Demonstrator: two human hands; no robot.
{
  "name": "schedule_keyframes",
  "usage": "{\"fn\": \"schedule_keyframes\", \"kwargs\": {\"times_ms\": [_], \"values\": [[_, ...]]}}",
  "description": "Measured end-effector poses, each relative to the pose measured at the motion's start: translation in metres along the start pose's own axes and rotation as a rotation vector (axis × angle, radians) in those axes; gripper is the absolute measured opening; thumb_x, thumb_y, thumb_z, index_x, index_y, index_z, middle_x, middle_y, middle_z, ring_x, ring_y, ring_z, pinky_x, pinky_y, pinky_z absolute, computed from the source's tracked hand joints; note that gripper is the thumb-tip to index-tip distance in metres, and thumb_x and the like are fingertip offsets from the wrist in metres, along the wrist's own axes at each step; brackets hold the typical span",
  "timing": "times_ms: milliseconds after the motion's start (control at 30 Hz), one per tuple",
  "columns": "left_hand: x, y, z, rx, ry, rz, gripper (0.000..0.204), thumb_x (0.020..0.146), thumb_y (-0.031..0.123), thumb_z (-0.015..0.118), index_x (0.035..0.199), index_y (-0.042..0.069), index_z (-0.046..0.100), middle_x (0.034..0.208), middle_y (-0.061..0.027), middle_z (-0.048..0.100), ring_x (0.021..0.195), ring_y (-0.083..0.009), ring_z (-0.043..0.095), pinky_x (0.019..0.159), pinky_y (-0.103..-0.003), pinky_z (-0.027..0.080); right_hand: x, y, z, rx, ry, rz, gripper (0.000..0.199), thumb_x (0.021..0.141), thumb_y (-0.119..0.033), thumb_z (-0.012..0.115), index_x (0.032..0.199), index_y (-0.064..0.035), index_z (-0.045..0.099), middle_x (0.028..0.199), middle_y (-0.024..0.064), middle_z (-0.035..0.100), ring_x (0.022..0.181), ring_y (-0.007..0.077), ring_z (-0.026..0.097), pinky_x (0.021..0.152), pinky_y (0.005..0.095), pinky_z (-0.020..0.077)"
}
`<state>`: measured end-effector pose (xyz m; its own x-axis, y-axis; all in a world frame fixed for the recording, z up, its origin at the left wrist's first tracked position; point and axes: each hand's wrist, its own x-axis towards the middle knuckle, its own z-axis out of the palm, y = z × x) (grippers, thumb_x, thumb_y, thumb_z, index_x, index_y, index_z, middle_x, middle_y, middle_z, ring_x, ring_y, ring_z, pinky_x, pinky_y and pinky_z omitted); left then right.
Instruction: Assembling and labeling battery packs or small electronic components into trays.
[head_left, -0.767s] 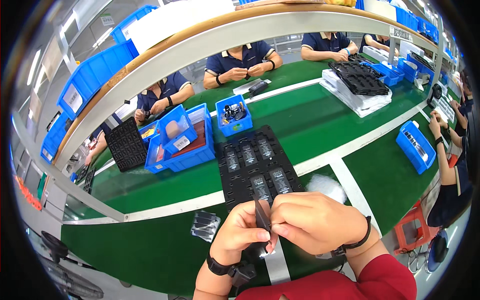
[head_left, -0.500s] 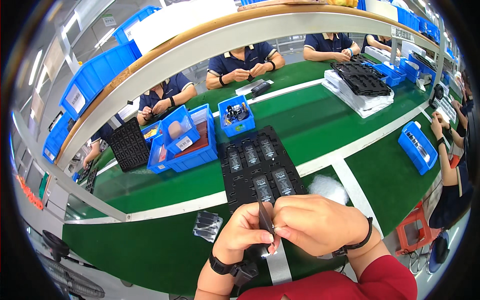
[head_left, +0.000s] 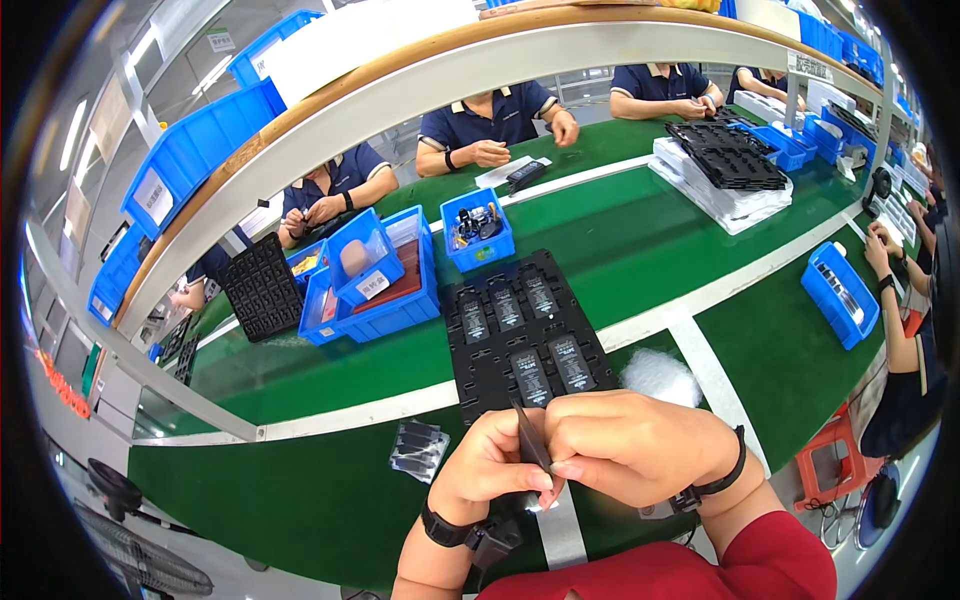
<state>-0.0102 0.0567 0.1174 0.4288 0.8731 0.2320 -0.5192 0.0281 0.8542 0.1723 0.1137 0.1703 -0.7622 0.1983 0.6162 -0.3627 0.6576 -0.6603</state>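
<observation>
The left hand [head_left: 487, 467] and right hand [head_left: 632, 447] met fingertip to fingertip, both curled closed, pinching a thin dark strip [head_left: 531, 439] upright between them; just beyond lay the black tray [head_left: 524, 332] on the green bench [head_left: 300, 490].

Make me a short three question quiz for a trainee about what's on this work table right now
1. True or false: both hands grip one thin dark flat part.
2. What lies directly beyond the hands? A) a black tray with slots B) a red bucket C) a white keyboard
3. Fill in: the small stack of dark parts in clear wrap lies on the person's ____ side of the hands.

Key
1. True: left hand and right hand pinch the thin dark part between them.
2. A: the black tray holds several dark rectangular pieces.
3. Left: the wrapped stack sits on the green table.
</observation>
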Motion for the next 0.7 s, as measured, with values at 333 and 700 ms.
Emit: {"fn": "schedule_keyframes", "kwargs": {"times_ms": [333,700], "values": [[0.000,0.000,-0.002,0.059,-0.008,0.068,0.014,0.076,0.002,0.067,0.080,0.000,0.054,0.071,-0.0107,0.059,0.058,-0.0163,0.060,0.051,-0.026,0.046,-0.002,-0.002,0.000,-0.013,0.001,0.029,0.007,0.085,-0.004,0.051,0.079,-0.0029,0.049,0.074,0.0092,0.052,0.070,0.0267,0.050,0.061,0.0367,0.0411],[0.001,0.017,0.023,0.489,0.242,0.219,0.013,0.073,-0.004,0.068,0.078,-0.001,0.057,0.075,-0.0084,0.058,0.064,-0.0139,0.061,0.056,-0.024,0.048,-0.005,-0.014,-0.001,-0.453,0.255,-0.026,0.011,0.071,-0.003,0.063,0.074,-0.0036,0.052,0.068,0.0072,0.050,0.058,0.0241,0.050,0.053,0.0325,0.0380]]}}
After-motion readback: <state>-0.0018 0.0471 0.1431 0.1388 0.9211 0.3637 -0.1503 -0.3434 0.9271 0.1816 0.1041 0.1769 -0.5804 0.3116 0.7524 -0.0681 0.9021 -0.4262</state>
